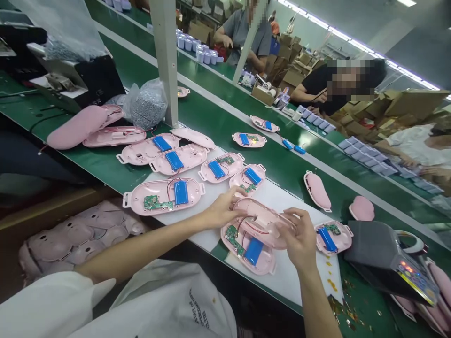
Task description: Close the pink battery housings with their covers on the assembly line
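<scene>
Between both hands is a pink plastic shell half (264,218), its hollow side partly turned up, with a thin red wire along it. My left hand (227,206) grips its left end, thumb on top. At its right end, my right hand (298,234) holds the rim with bent fingers. Just below lies another pink shell (269,267), partly covered by the held one; it contains a green circuit board (232,237) and a blue battery (253,252). To the left sits an open shell (141,188) with a board and battery wired inside.
Several open pink shells (183,162) with blue batteries lie behind and left. A grey-black machine (380,253) with a lit display stands right. A bag of small metal parts (148,105) rests near the post (165,61). A box of pink shells (77,234) is below left. Co-workers sit across the green belt (218,119).
</scene>
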`<state>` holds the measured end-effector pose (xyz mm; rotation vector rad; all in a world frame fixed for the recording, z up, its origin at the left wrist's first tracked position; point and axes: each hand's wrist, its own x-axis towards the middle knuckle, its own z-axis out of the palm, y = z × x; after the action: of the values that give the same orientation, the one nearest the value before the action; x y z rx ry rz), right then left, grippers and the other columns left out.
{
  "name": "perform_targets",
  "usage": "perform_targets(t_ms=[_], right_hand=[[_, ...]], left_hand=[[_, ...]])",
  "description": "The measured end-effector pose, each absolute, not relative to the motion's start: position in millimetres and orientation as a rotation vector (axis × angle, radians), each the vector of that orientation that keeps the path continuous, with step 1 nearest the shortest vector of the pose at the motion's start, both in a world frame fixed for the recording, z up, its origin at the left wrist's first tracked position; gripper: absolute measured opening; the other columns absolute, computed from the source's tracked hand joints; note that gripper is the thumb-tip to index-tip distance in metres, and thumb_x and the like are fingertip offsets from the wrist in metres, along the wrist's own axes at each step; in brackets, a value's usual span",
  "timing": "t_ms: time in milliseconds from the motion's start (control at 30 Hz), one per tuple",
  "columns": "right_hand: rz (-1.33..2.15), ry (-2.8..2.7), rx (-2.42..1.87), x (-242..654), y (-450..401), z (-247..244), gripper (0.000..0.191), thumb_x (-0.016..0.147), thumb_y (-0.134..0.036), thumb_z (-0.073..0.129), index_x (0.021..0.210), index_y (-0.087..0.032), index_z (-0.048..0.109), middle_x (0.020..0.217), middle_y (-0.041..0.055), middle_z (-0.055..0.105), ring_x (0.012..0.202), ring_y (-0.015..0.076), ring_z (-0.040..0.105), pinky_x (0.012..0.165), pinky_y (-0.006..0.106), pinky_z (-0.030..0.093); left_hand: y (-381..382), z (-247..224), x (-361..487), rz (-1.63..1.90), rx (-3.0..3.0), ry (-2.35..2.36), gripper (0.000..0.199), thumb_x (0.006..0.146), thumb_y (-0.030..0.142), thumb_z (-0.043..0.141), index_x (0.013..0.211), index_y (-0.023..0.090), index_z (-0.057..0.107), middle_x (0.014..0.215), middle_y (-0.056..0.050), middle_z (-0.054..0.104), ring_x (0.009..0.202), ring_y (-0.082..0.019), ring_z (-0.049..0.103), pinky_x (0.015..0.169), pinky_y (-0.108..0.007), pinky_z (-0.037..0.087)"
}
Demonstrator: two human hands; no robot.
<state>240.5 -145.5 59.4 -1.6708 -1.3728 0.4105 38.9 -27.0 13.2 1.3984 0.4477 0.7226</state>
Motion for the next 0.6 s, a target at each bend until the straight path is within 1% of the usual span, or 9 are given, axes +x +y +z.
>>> perform_targets(t_ms=[67, 133, 167, 267, 333, 400, 467, 533, 600], right_hand=[[0.419, -1.477, -1.774, 234, -135, 65, 0.030, 0.087, -0.044, 0.061, 0.107, -0.022, 0.058, 0.099, 0.0059, 0.066, 0.093, 0.0231, 0.064, 0.081, 0.035, 0.050], [0.405, -1.599, -1.911, 222, -120, 70, 0.033, 0.085, -0.046, 0.060, 0.109, -0.024, 0.062, 0.102, 0.0054, 0.068, 0.096, 0.0242, 0.063, 0.084, 0.036, 0.048], [0.393, -1.646, -2.002, 215, -113, 72, 0.031, 0.083, -0.046, 0.061, 0.105, -0.024, 0.064, 0.098, 0.0046, 0.068, 0.092, 0.0242, 0.064, 0.080, 0.035, 0.047], [0.427, -1.722, -2.221, 201, -92, 74, 0.017, 0.080, -0.039, 0.060, 0.083, -0.023, 0.065, 0.075, 0.0007, 0.066, 0.070, 0.0204, 0.060, 0.063, 0.030, 0.040], [0.441, -1.739, -2.238, 197, -84, 74, 0.011, 0.079, -0.033, 0.060, 0.078, -0.023, 0.064, 0.070, -0.0007, 0.064, 0.066, 0.0189, 0.057, 0.060, 0.029, 0.037], [0.423, -1.743, -2.220, 192, -81, 76, 0.009, 0.076, -0.028, 0.062, 0.082, -0.022, 0.065, 0.076, -0.0001, 0.067, 0.071, 0.0202, 0.060, 0.063, 0.029, 0.039], [0.434, -1.724, -2.199, 187, -83, 77, 0.017, 0.073, -0.023, 0.064, 0.089, -0.023, 0.067, 0.085, 0.0010, 0.069, 0.079, 0.0226, 0.062, 0.071, 0.031, 0.044], [0.466, -1.683, -2.052, 193, -90, 76, 0.028, 0.071, -0.021, 0.067, 0.099, -0.024, 0.067, 0.096, 0.0011, 0.070, 0.089, 0.0232, 0.064, 0.081, 0.034, 0.048], [0.383, -1.492, -1.858, 216, -109, 70, 0.031, 0.075, -0.028, 0.067, 0.106, -0.024, 0.064, 0.104, 0.0026, 0.068, 0.096, 0.0222, 0.064, 0.090, 0.035, 0.050]], left_hand=[[-26, 12, 38, 0.644, 1.437, 0.452, 0.037, 0.084, 0.026, 0.069, 0.114, 0.018, 0.049, 0.083, -0.002, 0.066, 0.077, -0.019, 0.067, 0.067, -0.028, 0.053], [-25, 10, 39, 0.662, 1.497, 0.477, 0.034, 0.083, 0.024, 0.067, 0.113, 0.017, 0.051, 0.086, -0.003, 0.066, 0.078, -0.018, 0.066, 0.067, -0.027, 0.052], [-25, 9, 40, 0.668, 1.513, 0.484, 0.034, 0.083, 0.024, 0.066, 0.114, 0.018, 0.052, 0.088, -0.003, 0.066, 0.079, -0.018, 0.066, 0.067, -0.028, 0.053], [-23, 5, 43, 0.670, 1.478, 0.514, 0.034, 0.083, 0.025, 0.064, 0.113, 0.018, 0.052, 0.094, -0.005, 0.067, 0.083, -0.020, 0.067, 0.070, -0.031, 0.055], [-20, 4, 43, 0.686, 1.462, 0.539, 0.033, 0.082, 0.025, 0.063, 0.112, 0.017, 0.053, 0.098, -0.006, 0.067, 0.087, -0.021, 0.068, 0.075, -0.034, 0.055], [-18, 6, 41, 0.720, 1.514, 0.548, 0.034, 0.080, 0.028, 0.064, 0.110, 0.016, 0.055, 0.100, -0.007, 0.068, 0.090, -0.022, 0.067, 0.079, -0.034, 0.055], [-18, 9, 39, 0.738, 1.593, 0.542, 0.038, 0.079, 0.034, 0.067, 0.111, 0.016, 0.056, 0.100, -0.008, 0.068, 0.091, -0.023, 0.066, 0.078, -0.033, 0.055], [-18, 12, 37, 0.696, 1.641, 0.544, 0.043, 0.081, 0.040, 0.066, 0.116, 0.017, 0.054, 0.098, -0.006, 0.069, 0.088, -0.023, 0.067, 0.072, -0.029, 0.055], [-14, 15, 35, 0.609, 1.675, 0.580, 0.047, 0.083, 0.045, 0.065, 0.120, 0.019, 0.052, 0.090, -0.003, 0.070, 0.076, -0.021, 0.066, 0.062, -0.027, 0.054]])
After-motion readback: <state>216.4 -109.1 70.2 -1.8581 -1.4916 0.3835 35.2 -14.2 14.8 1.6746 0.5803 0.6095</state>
